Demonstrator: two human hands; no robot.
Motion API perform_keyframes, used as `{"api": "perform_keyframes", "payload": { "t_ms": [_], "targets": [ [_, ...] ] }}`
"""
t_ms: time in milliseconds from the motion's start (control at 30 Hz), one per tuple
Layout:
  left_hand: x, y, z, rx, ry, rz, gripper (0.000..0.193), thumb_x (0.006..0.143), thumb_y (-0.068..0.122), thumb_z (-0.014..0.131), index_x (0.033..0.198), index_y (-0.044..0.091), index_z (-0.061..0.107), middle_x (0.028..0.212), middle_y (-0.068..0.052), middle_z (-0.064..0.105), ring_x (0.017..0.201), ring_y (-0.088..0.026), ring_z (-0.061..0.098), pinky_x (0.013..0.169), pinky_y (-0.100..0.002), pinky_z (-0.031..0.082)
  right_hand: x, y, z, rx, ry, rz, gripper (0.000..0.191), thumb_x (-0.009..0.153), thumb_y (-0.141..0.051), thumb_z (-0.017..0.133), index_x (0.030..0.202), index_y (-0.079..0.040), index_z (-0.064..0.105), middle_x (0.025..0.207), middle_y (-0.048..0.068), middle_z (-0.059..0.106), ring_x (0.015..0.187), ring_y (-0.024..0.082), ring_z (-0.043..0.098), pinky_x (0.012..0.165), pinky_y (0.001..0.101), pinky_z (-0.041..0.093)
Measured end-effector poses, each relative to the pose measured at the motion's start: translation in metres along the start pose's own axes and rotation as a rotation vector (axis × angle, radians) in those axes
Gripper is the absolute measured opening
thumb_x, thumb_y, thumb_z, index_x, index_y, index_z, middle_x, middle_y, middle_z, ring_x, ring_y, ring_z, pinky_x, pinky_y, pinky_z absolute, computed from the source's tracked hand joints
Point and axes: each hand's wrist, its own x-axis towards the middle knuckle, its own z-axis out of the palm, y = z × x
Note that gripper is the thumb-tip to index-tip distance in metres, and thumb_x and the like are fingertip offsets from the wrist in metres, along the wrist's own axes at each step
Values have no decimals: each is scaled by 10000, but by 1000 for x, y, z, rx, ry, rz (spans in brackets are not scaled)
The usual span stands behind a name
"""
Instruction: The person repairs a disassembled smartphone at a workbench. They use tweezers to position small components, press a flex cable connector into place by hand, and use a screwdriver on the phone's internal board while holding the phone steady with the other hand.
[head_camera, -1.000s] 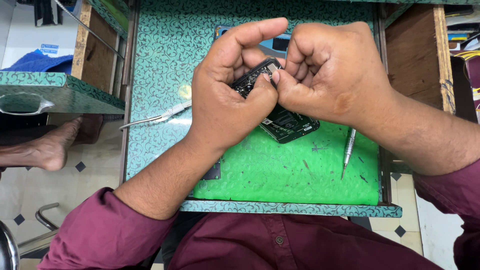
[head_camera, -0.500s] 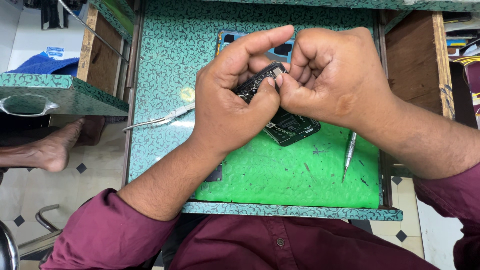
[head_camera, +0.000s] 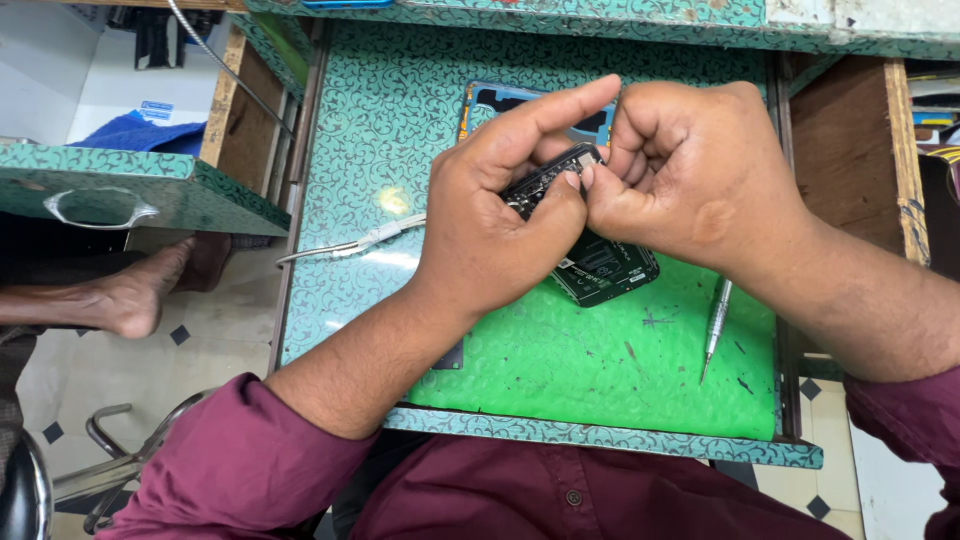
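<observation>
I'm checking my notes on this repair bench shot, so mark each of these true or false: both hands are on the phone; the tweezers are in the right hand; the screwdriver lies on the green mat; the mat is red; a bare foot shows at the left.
1. Both the left hand and the right hand grip the opened black phone. True.
2. The silver metal tweezers are in the right hand. False: they lie on the patterned teal tabletop, left of the hands.
3. The slim silver screwdriver lies on the green mat. True.
4. The mat is red. False: it is bright green.
5. A bare foot shows at the left. True.
</observation>
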Motion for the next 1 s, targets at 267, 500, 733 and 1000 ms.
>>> {"api": "perform_keyframes", "payload": {
  "t_ms": [267, 500, 733, 1000],
  "targets": [
    [3, 0, 4, 67, 43, 47, 433, 984, -44, 641, 1390, 104, 643, 1217, -13, 746, 988, -27, 684, 955, -195, 582, 2, 1, -2, -42, -12, 7, 258, 880, -88, 783, 735, -26, 579, 668, 35, 670, 621, 24, 606, 550, 216, 484],
    [2, 2, 0, 8, 1, 10, 485, 988, -59, 623, 1450, 83, 585, 1093, -1, 736, 950, -10, 668, 938, -183, 572, 2, 3, -2, -4, -33, -4, 273, 892, -62, 764, 734, -26, 544, 649, 32, 651, 620, 19, 591, 533, 215, 468],
    [-1, -9, 2, -106, 2, -22, 478, 1015, -80, 623, 1471, 52, 567, 967, 23, 689, 890, 16, 636, 857, -150, 560, 0, 5, -1, 42, -36, -29, 275, 933, -47, 760, 768, -27, 541, 699, 20, 651, 668, 8, 594, 554, 202, 479],
    [-1, -7, 1, -105, -1, -13, 446, 1020, -66, 642, 1448, 53, 595, 979, 28, 688, 904, 18, 640, 888, -161, 570, -4, 4, -1, 49, -35, -44, 274, 937, -39, 765, 786, -24, 536, 726, 13, 650, 669, 8, 603, 545, 193, 475]
  ]
}}
